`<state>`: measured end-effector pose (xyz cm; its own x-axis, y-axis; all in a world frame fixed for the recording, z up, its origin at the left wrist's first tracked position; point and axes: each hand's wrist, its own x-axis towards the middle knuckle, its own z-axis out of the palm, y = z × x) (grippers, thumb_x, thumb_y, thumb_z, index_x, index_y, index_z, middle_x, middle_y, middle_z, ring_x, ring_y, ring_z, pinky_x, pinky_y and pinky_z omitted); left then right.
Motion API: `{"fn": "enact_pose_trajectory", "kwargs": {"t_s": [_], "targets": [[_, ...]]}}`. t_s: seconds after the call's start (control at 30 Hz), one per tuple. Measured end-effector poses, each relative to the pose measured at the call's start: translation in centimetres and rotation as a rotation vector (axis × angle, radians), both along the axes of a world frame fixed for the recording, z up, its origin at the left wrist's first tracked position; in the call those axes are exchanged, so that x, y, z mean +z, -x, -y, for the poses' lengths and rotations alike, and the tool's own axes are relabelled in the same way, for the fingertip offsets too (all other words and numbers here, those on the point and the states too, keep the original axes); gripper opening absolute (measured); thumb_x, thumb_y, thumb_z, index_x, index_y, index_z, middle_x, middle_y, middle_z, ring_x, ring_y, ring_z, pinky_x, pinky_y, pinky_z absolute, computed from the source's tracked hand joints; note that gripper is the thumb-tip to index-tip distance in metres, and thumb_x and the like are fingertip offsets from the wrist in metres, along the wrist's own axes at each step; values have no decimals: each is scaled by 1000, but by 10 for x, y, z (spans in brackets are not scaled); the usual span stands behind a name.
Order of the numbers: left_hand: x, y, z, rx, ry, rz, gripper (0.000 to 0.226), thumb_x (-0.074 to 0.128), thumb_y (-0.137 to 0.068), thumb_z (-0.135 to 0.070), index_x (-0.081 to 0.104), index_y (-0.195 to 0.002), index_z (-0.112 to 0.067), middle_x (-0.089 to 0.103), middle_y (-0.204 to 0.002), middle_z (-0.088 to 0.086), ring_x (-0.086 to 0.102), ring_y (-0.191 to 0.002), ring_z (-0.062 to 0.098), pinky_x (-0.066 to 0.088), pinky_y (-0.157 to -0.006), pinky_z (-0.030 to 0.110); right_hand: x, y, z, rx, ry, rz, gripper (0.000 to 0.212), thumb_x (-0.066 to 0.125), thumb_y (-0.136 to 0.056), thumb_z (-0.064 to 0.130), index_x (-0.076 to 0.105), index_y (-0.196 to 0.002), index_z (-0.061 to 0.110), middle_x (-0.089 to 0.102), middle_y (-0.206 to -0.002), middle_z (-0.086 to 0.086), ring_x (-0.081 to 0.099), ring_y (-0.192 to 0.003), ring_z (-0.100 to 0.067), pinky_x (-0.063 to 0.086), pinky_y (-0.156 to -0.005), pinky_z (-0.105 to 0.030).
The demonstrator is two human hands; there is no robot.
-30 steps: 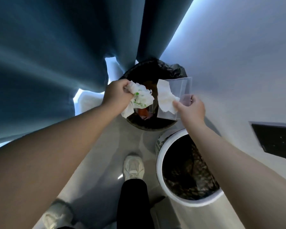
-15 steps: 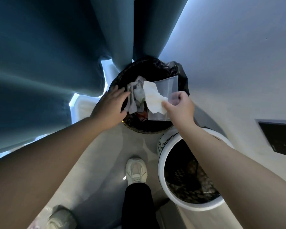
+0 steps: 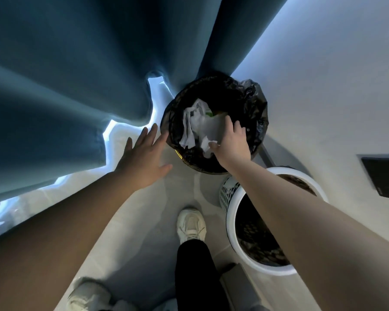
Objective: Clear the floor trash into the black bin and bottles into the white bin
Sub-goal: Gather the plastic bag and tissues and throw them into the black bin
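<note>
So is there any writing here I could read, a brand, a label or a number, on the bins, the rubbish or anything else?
No text can be read in this view.
On the crumpled white trash in the black bin: a green patch, perhaps print, too blurred to read.
On the white bin: only a pattern of dark spots, no lettering.
On the dark wall panel: nothing legible.

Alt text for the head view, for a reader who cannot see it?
Seen from above, a person's open right hand is over crumpled white trash lying in the black bin, while the open left hand is beside the bin's rim. The white bin stands nearer, and a blue curtain hangs behind.
</note>
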<state>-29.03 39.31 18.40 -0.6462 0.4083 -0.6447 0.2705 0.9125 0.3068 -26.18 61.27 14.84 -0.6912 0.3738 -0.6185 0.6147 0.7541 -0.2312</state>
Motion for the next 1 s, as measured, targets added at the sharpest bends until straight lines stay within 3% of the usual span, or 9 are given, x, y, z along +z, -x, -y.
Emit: {"fn": "enact_pose_trajectory", "kwargs": {"t_s": [0.17, 0.4, 0.53, 1.0], "targets": [[34, -23, 19, 82, 24, -30, 83, 54, -90, -48, 4, -152, -24, -9, -161, 3, -1, -148, 25, 10, -117, 53, 48, -26, 17, 306, -120, -14, 78, 45, -96, 51, 3, -155, 24, 6, -162, -8, 2, -150, -29, 15, -119, -48], [45, -79, 95, 183, 74, -48, 83, 52, -89, -54, 6, -152, -24, -4, -161, 2, 3, -148, 24, 12, -116, 53, 77, -57, 105, 569, -71, -86, 74, 36, -96, 56, 2, -155, 27, 4, -163, -5, -2, -150, -27, 9, -120, -51], [37, -122, 151, 245, 153, -19, 83, 48, -90, -55, 5, -153, -23, -3, -161, 4, 6, -148, 26, 14, -115, 52, 71, -76, 162, 716, -38, -60, 73, 36, -97, 55, -2, -154, 30, -1, -163, -3, -6, -150, -25, 6, -120, -50], [-13, -290, 359, 576, 317, 123, 82, 50, -89, -56, 7, -152, -23, 6, -160, 7, 14, -146, 28, 16, -115, 55, 9, -151, 377, 1132, 27, 9, 73, 42, -96, 50, 3, -154, 29, 8, -162, -4, 7, -149, -26, 15, -118, -50]]}}
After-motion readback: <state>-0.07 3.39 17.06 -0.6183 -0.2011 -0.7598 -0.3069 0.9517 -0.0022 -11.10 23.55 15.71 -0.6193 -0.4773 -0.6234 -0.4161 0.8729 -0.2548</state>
